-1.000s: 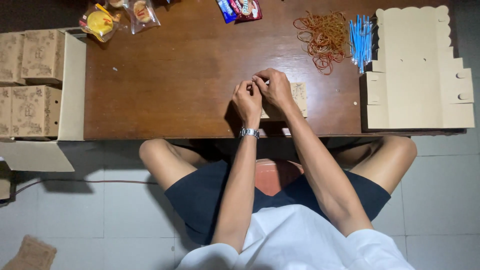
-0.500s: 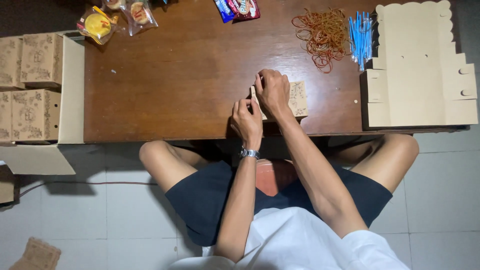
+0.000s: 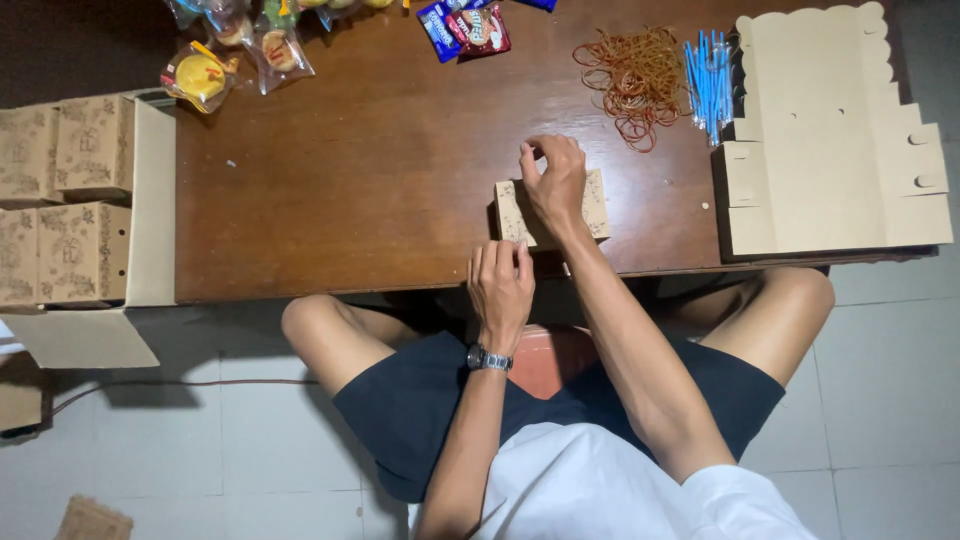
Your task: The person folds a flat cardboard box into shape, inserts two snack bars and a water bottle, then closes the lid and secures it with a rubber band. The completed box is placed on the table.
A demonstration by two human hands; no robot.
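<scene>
A small patterned cardboard box (image 3: 596,203) lies on the dark wooden table (image 3: 370,180) near its front edge. My right hand (image 3: 553,180) rests on top of this box, fingers curled over it. My left hand (image 3: 501,283) sits at the table's front edge just below the box, fingers loosely bent and touching the box's near side. A watch is on my left wrist.
Flat unfolded cardboard blanks (image 3: 835,140) lie at the right. A pile of rubber bands (image 3: 632,78) and blue straws (image 3: 708,82) lie at the back right. Wrapped snacks (image 3: 240,50) sit at the back. A carton of finished patterned boxes (image 3: 70,200) stands at the left.
My right hand has slid up and right across the box. My left hand has dropped back from the box toward the table's front edge.
</scene>
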